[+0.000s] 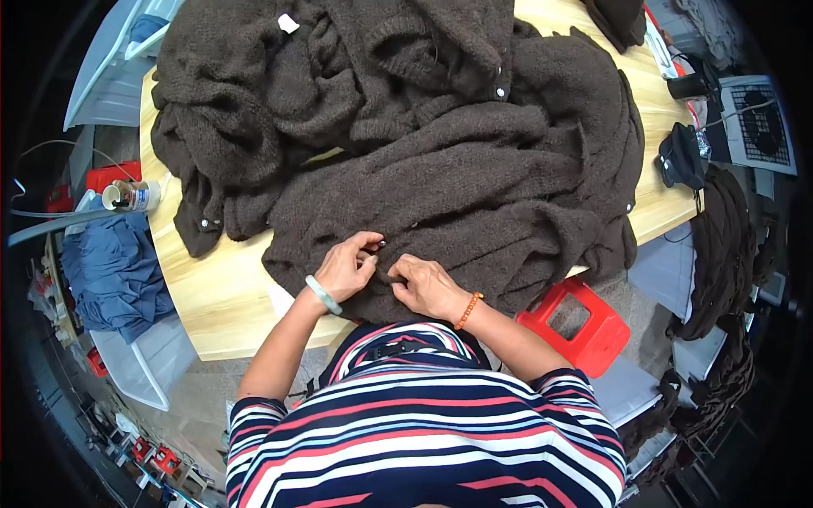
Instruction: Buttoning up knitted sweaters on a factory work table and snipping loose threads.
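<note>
Your left hand (344, 269) and right hand (429, 288) touch the brown cloth (474, 182); fingers are bent, but I can't tell if they pinch.

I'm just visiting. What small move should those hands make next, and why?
Perhaps the right hand should smooth the dark brown knit cloth outward, away from the left hand. Both hands are close together near its lower edge, and folds run across it beyond them and to their right. Whether either one pinches the knit is hard to tell.
</note>
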Available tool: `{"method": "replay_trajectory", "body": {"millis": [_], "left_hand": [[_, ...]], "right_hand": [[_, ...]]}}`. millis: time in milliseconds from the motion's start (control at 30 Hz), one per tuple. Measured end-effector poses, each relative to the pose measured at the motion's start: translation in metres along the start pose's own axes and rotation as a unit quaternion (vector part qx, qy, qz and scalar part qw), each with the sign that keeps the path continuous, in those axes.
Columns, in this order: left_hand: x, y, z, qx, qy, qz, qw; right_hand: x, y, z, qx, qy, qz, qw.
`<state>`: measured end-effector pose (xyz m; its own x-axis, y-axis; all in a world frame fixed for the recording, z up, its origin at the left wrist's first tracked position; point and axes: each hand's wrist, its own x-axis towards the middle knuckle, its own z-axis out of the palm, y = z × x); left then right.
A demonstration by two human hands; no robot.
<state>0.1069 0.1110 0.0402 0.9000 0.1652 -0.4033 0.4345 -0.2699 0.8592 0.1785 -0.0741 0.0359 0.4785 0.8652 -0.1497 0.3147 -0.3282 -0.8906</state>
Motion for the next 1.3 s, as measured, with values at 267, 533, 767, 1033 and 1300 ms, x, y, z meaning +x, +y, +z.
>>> {"method": "replay_trajectory", "body": {"millis": [267,533,767,1033,1300], "left_hand": [[0.027,-0.04,0.034,0.215,0.107,0.134,0.961],[0.024,-0.035,0.011,-0.197,-0.071,-0.09,0.974],[0.013,-0.039,0.003,-0.395,-0.14,-0.113,0.901],[0.014,-0.036,0.007,-0.434,-0.157,-0.093,0.882],[-0.01,-0.01,0.012,-0.335,-0.074,-0.078,0.936]], "right_hand": [[0.003,0.008,0.01,0.015,0.032,-0.047,0.998],[0.006,0.001,0.004,-0.039,0.067,-0.045,0.996],[0.007,-0.002,0.006,-0.031,0.138,-0.072,0.987],[0.005,-0.005,0.001,-0.031,0.144,-0.051,0.988],[0.011,0.012,-0.003,-0.021,0.136,-0.061,0.989]]}}
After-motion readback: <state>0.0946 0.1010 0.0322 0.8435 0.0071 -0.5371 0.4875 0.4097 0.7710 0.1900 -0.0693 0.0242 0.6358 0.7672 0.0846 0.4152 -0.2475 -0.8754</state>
